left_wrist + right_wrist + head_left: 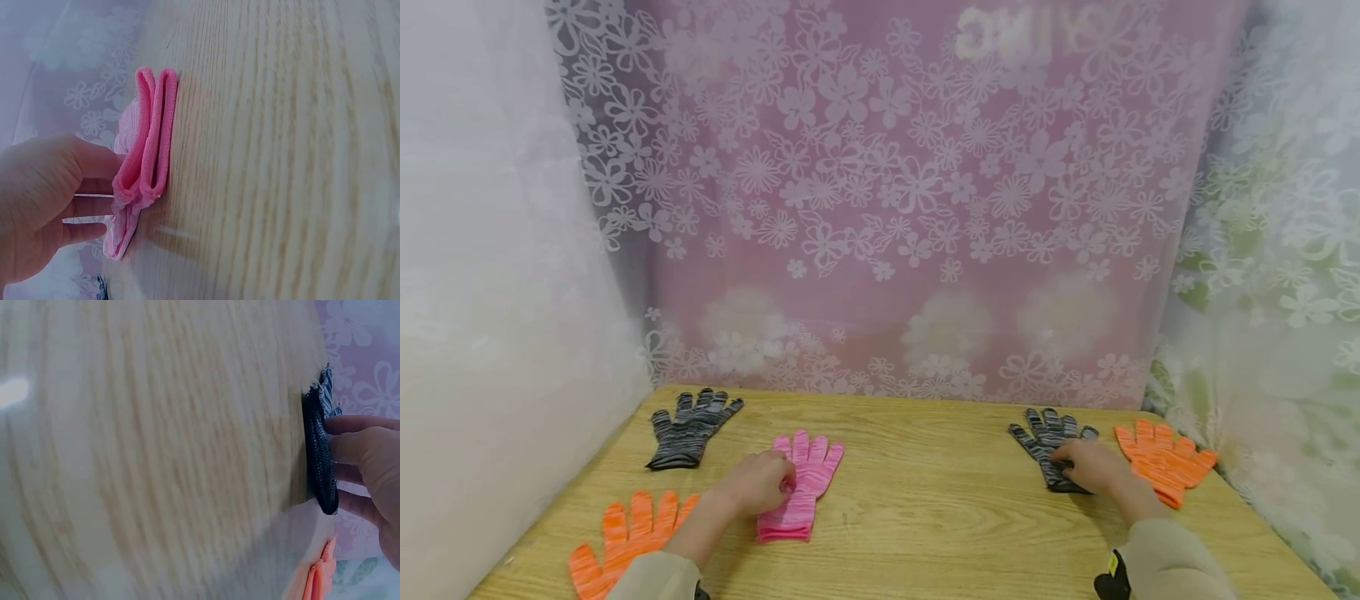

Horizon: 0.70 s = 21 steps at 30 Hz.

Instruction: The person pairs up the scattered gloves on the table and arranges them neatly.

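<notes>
On the table's left half lie pink gloves (pixel 808 483), one over another, with two cuffs (pixel 164 134) facing the left wrist camera. My left hand (pixel 765 482) is at their left edge, bent fingers and thumb pinching the upper glove near the cuff. Farther right, my right hand (pixel 1090 464) pinches a dark grey striped glove (pixel 1047 437) with thumb and fingertips. Its black cuff (pixel 320 456) shows in the right wrist view, low over the wood. Part of each grip is hidden by the hand.
Another dark grey glove (pixel 688 429) lies at the back left. Orange gloves lie at the front left (pixel 625 533), partly under my left forearm, and at the right (pixel 1163 458) beside my right wrist. A flowered curtain (pixel 895 208) hangs behind the wooden table (pixel 925 517).
</notes>
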Available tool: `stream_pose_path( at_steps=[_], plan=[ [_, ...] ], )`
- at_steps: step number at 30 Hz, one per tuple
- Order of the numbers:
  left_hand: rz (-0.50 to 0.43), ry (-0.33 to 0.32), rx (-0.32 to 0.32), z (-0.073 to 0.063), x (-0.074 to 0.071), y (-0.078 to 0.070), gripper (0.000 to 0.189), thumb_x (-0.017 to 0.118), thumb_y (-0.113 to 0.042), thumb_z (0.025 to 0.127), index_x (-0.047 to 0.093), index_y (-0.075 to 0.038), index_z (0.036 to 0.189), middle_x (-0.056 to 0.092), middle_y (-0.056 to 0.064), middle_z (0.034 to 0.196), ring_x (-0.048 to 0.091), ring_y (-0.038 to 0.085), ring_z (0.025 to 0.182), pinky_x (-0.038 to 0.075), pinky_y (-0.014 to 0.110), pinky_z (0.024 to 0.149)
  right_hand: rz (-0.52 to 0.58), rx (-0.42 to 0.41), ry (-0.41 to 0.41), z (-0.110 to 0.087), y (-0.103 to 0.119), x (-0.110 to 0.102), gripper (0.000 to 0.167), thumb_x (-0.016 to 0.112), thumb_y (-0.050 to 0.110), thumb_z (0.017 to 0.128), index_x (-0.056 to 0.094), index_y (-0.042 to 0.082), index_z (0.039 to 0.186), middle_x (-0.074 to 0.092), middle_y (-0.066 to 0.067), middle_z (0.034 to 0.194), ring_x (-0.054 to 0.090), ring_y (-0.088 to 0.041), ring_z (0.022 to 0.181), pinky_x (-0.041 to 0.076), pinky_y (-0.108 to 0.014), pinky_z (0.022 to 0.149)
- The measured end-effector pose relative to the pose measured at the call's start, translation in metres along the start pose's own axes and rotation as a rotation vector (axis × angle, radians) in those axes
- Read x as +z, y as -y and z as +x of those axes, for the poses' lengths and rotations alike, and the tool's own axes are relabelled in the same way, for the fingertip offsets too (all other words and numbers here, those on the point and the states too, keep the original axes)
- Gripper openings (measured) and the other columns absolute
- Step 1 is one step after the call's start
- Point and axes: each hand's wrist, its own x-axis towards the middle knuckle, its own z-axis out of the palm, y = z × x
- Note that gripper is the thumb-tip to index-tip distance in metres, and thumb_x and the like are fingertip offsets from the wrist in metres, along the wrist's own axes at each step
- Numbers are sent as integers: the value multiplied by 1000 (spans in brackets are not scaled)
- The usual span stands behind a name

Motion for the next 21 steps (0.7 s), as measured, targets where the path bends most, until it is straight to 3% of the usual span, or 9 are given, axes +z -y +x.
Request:
stream_pose_path(
  at_steps=[11,17,21],
  plan=[
    [-7,-1,2,2,1,0,6,66,-6,76,62,-11,74,48,-5,74,42,11,66,41,32,62,-73,16,-38,-5,11,0,18,68,-2,77,72,7,91,65,-8,89,62,-30,81,49,-43,66],
    [-21,14,0,3,0,2,5,67,-7,77,63,-10,76,50,-4,76,44,11,67,42,32,62,16,14,-15,-5,13,-6,19,63,-5,77,73,7,89,67,-6,86,63,-27,78,50,-41,65],
    [-37,29,-6,2,-1,2,5,65,-5,77,64,-10,78,51,-4,77,45,11,69,43,32,63,128,16,-36,-1,12,-15,18,61,-5,77,70,0,92,67,-10,86,63,-29,78,51,-40,65]
  ],
)
